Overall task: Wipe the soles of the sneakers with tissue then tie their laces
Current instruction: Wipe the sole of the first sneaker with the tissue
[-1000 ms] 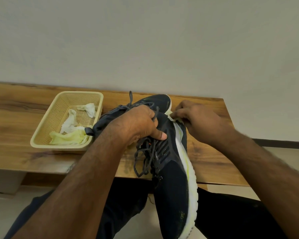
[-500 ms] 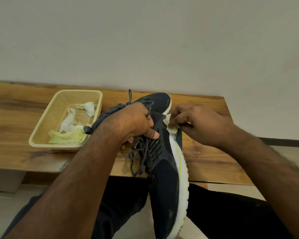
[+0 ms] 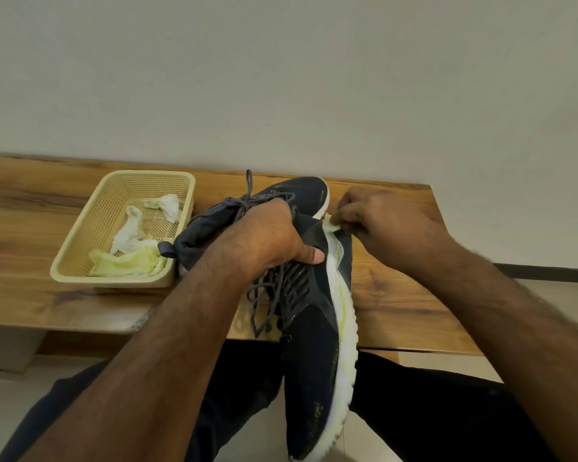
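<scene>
Against the wooden bench [image 3: 397, 295], the held sneaker [image 3: 314, 328] lies on its side, sole rightward. The left hand [image 3: 264, 238] clamps its laced upper; keep that grip firm. The right hand [image 3: 381, 225] pinches a tissue [image 3: 331, 225] at the heel-end sole; I'd draw it steadily along the white edge.

Left hand [image 3: 267, 238] curled gripping, right hand [image 3: 377, 225] pinching.

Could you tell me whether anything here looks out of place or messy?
Only small things: the held sneaker has its laces hanging loose and untied, and crumpled tissues lie in the basket. Nothing looks spilled or damaged.
</scene>
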